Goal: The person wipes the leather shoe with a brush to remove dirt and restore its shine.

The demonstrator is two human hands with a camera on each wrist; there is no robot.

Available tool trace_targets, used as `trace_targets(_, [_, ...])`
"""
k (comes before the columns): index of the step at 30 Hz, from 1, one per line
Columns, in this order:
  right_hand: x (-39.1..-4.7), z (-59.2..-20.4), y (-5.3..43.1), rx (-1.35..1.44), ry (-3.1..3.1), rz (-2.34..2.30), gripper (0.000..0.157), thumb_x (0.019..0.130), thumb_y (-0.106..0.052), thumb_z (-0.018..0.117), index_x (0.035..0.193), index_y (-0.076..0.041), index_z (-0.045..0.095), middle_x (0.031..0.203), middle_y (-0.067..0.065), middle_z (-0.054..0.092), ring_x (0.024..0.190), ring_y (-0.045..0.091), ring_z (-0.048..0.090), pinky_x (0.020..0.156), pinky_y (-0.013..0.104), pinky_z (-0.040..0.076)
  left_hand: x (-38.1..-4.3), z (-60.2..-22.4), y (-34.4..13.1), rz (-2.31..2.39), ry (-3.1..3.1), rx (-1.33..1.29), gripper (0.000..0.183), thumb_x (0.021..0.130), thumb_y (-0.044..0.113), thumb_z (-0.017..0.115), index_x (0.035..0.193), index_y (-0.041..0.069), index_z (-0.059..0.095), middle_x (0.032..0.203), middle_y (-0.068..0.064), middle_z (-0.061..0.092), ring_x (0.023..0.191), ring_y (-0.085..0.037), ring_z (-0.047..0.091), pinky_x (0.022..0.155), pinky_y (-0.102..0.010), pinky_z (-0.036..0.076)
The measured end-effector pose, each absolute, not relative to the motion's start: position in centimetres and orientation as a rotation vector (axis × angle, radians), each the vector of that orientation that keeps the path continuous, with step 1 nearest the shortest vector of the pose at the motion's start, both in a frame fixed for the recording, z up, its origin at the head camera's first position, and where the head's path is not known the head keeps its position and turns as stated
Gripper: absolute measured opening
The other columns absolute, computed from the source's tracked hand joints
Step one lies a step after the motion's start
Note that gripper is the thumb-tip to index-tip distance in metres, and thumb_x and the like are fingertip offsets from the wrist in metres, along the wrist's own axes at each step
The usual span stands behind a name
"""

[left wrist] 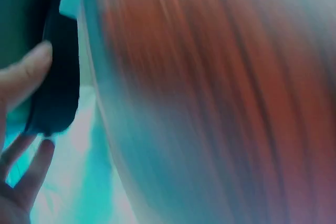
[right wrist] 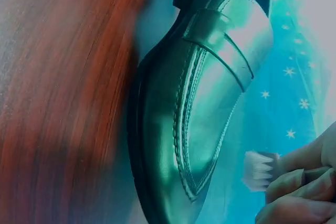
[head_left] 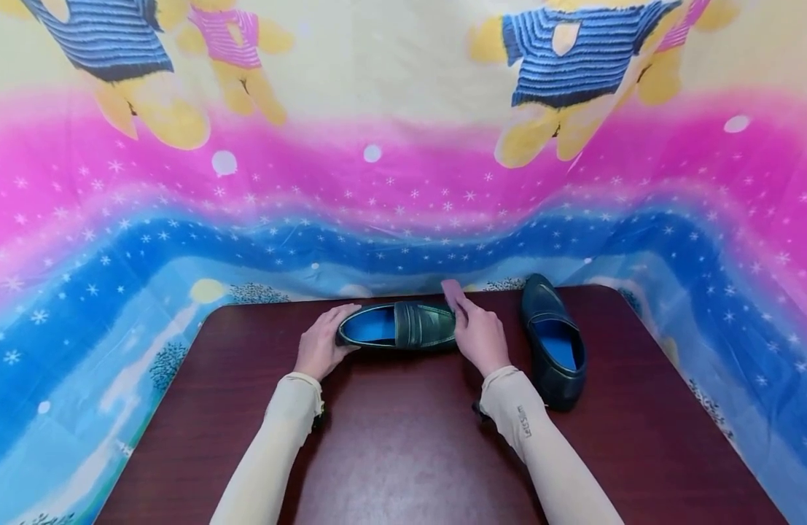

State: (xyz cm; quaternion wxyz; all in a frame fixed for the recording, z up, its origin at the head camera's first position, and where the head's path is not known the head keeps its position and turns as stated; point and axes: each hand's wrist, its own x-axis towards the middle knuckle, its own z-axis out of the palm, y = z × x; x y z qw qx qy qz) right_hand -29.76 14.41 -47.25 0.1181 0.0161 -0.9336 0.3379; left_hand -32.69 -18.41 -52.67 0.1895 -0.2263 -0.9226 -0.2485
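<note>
A dark loafer (head_left: 424, 326) with a blue insole lies lengthwise near the table's far edge, its toe toward the right. My left hand (head_left: 321, 343) grips its heel end, thumb on one side and fingers on the other. In the left wrist view, the thumb (left wrist: 34, 69) presses the dark heel (left wrist: 60, 87). Beside the toe, my right hand (head_left: 485, 339) holds a small brush (head_left: 452, 292) with a pinkish body. The right wrist view shows the brush's pale bristles (right wrist: 257, 170) just off the loafer's stitched toe (right wrist: 197, 145), held between thumb and fingers.
A second matching loafer (head_left: 562, 390) stands to the right of my right hand, toe pointing away. The dark red-brown table (head_left: 396, 437) has rounded far corners. Behind it hangs a printed cloth (head_left: 390, 197) with bears and snowflakes, close against the far edge.
</note>
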Motion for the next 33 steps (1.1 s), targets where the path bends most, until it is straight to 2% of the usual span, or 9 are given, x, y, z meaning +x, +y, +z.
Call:
trace_targets(6, [-28.9, -46.9, 14.6, 0.11, -2.723, 1.041, 0.041, 0.107, -0.02, 0.056, 0.148, -0.017, 0.059, 0.076, 0.013, 0.069, 0.045, 0.019, 0.044, 0.054, 0.033, 0.04, -31.9, -52.6, -20.5, -0.716, -2.65, -0.781, 0.087, 0.077, 0.013, 0.092, 0.152, 0.036, 0.053, 0.147, -0.004, 0.058, 0.129, -0.028, 0.061, 0.096, -0.05, 0.057])
trace_targets(8, [-28.6, -46.9, 14.6, 0.13, -2.714, 1.069, 0.041, 0.107, -0.02, 0.056, 0.148, -0.018, 0.059, 0.067, 0.009, 0.061, 0.044, 0.018, 0.042, 0.052, 0.033, 0.04, -31.1, -52.6, -21.2, -0.805, -2.687, -0.828, 0.085, 0.083, 0.004, 0.086, 0.153, 0.037, 0.051, 0.15, -0.004, 0.054, 0.13, -0.029, 0.06, 0.097, -0.048, 0.057])
trace_targets(14, [-27.7, -46.5, 14.2, 0.236, -2.674, 1.144, 0.041, 0.107, -0.022, 0.057, 0.148, -0.02, 0.059, 0.071, 0.006, 0.061, 0.046, 0.018, 0.043, 0.053, 0.032, 0.041, -28.3, -52.3, -22.1, -1.095, -2.754, -0.824, 0.075, 0.091, -0.015, 0.064, 0.148, 0.034, 0.058, 0.154, -0.004, 0.047, 0.136, -0.031, 0.055, 0.092, -0.04, 0.058])
trace_targets(20, [-27.3, -45.9, 13.8, 0.271, -2.669, 1.182, 0.042, 0.107, -0.022, 0.058, 0.148, -0.021, 0.059, 0.086, 0.009, 0.07, 0.05, 0.016, 0.046, 0.056, 0.031, 0.042, -27.2, -52.4, -22.1, -1.229, -2.729, -0.732, 0.054, 0.097, -0.005, 0.064, 0.137, 0.03, 0.069, 0.148, -0.003, 0.052, 0.135, -0.029, 0.054, 0.091, -0.034, 0.057])
trace_targets(24, [-27.1, -45.6, 13.6, 0.29, -2.662, 1.192, 0.041, 0.106, -0.022, 0.058, 0.148, -0.021, 0.06, 0.097, 0.011, 0.074, 0.052, 0.015, 0.047, 0.057, 0.031, 0.043, -27.1, -52.7, -21.7, -1.571, -2.691, -0.304, 0.021, 0.104, 0.011, 0.062, 0.125, 0.011, 0.066, 0.128, -0.014, 0.062, 0.113, -0.029, 0.068, 0.087, -0.037, 0.061])
trace_targets(25, [-27.1, -45.5, 13.6, 0.291, -2.656, 1.191, 0.041, 0.106, -0.022, 0.058, 0.147, -0.021, 0.06, 0.099, 0.011, 0.075, 0.052, 0.015, 0.047, 0.058, 0.031, 0.043, -27.1, -52.7, -21.5, -1.685, -2.677, -0.175, 0.022, 0.107, 0.019, 0.06, 0.123, 0.005, 0.062, 0.123, -0.017, 0.062, 0.108, -0.029, 0.068, 0.085, -0.038, 0.062])
trace_targets(28, [-27.1, -45.3, 13.6, 0.292, -2.647, 1.196, 0.041, 0.106, -0.022, 0.058, 0.147, -0.022, 0.06, 0.1, 0.012, 0.075, 0.051, 0.015, 0.047, 0.058, 0.031, 0.043, -26.9, -52.6, -20.6, -1.957, -2.669, 0.17, 0.055, 0.108, 0.049, 0.05, 0.126, -0.003, 0.053, 0.118, -0.025, 0.06, 0.096, -0.029, 0.069, 0.083, -0.042, 0.062])
trace_targets(30, [-27.0, -45.3, 13.6, 0.285, -2.647, 1.201, 0.041, 0.106, -0.023, 0.058, 0.147, -0.022, 0.06, 0.097, 0.012, 0.074, 0.05, 0.015, 0.047, 0.057, 0.031, 0.043, -26.9, -52.5, -19.8, -2.043, -2.725, 0.229, 0.078, 0.105, 0.064, 0.044, 0.138, -0.007, 0.048, 0.126, -0.027, 0.056, 0.099, -0.029, 0.067, 0.083, -0.044, 0.062])
trace_targets(33, [-26.9, -45.4, 13.6, 0.286, -2.651, 1.202, 0.041, 0.106, -0.022, 0.059, 0.148, -0.022, 0.06, 0.088, 0.009, 0.072, 0.049, 0.015, 0.045, 0.057, 0.031, 0.042, -27.2, -52.4, -18.5, -2.152, -2.761, 0.205, 0.092, 0.099, 0.074, 0.044, 0.148, -0.005, 0.043, 0.134, -0.028, 0.051, 0.104, -0.029, 0.067, 0.082, -0.046, 0.062])
